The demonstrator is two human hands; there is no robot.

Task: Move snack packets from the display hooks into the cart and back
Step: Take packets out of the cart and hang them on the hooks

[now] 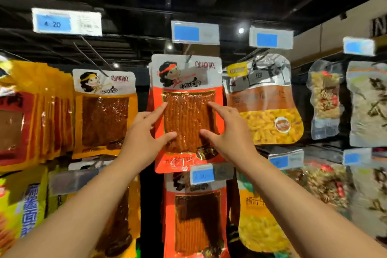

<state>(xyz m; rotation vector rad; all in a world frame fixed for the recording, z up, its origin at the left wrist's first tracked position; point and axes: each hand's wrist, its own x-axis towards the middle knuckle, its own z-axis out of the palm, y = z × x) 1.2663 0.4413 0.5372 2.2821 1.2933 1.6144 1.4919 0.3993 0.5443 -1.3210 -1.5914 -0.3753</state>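
Observation:
A red-orange snack packet (pixel 186 81) with a cartoon face and a clear window of spicy strips hangs at the centre of the display, its top at a hook (pixel 187 59). My left hand (pixel 144 138) is at the packet's left edge and my right hand (pixel 228 132) at its right edge. On each hand the thumb and index finger press on the clear window, and the other fingers are hidden behind the packet's sides. The cart is out of view.
A yellow packet of the same brand (pixel 104 111) hangs to the left, and a packet of yellow snacks (pixel 263 102) to the right. More packets (pixel 196 216) hang on the row below. Blue price tags (pixel 194 32) stick out on the hook ends.

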